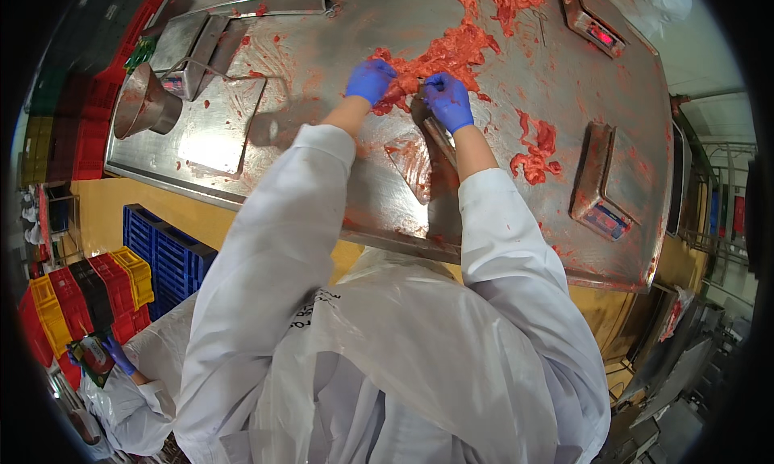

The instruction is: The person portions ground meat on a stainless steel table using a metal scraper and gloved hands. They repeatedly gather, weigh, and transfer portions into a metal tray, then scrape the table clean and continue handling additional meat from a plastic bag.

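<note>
My left hand (pixel 370 80), in a blue glove, is closed on the near left edge of a heap of raw red meat (pixel 450 51). My right hand (pixel 448 101), also blue-gloved, is at the heap's near right edge with its fingers curled. A small dark thing shows at its fingertips; I cannot make out what it is or whether the hand grips it. Under my right wrist runs a metal bar (pixel 440 138), partly hidden by the forearm. Beside it a triangular, red-smeared metal surface (pixel 414 168) shows on the steel table (pixel 314 95).
Bench scales (pixel 595 31), (pixel 604 186) stand on the right; another scale (pixel 187 59) is at left. A steel funnel (pixel 148 104) stands near a flat metal plate (pixel 224 125). Meat scraps (pixel 537 146) lie right. Behind, at left, are a blue pallet (pixel 166 255), stacked crates (pixel 91 298) and a co-worker (pixel 130 403).
</note>
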`<act>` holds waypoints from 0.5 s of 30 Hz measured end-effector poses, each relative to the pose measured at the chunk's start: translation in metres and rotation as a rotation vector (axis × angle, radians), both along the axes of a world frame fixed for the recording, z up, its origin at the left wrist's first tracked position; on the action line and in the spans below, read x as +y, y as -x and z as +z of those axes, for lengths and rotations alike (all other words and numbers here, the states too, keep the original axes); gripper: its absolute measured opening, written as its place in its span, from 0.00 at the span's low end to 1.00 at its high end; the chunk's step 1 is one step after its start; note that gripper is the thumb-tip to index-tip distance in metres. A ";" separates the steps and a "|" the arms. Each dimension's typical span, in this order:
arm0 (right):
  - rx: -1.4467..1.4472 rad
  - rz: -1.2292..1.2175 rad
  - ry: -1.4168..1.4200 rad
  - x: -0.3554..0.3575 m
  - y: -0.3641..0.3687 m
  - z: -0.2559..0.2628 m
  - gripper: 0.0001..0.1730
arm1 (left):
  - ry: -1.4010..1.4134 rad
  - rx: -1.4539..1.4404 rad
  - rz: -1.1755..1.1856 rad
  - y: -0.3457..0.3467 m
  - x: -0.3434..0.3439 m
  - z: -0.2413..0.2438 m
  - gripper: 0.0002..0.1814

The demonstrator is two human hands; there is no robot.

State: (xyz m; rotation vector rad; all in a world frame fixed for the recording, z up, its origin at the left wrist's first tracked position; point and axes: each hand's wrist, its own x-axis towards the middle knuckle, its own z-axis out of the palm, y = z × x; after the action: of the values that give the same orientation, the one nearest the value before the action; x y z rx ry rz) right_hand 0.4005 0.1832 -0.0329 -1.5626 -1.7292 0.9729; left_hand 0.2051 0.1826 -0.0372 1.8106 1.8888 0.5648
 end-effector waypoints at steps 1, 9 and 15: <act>0.041 -0.013 0.022 0.001 -0.005 -0.008 0.10 | 0.093 -0.009 -0.016 0.006 0.005 0.009 0.17; -0.097 -0.023 -0.005 0.004 0.030 -0.023 0.14 | -0.192 0.101 -0.214 -0.024 -0.018 0.016 0.17; 0.396 0.004 0.341 0.024 0.014 0.021 0.13 | 0.040 -0.208 0.033 -0.021 -0.010 0.020 0.22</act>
State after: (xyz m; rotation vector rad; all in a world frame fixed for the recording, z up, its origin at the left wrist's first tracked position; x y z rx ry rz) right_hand 0.3866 0.2070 -0.0117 -1.4385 -1.3404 1.5262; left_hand 0.2264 0.1723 -0.0175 1.6307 1.7792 0.6939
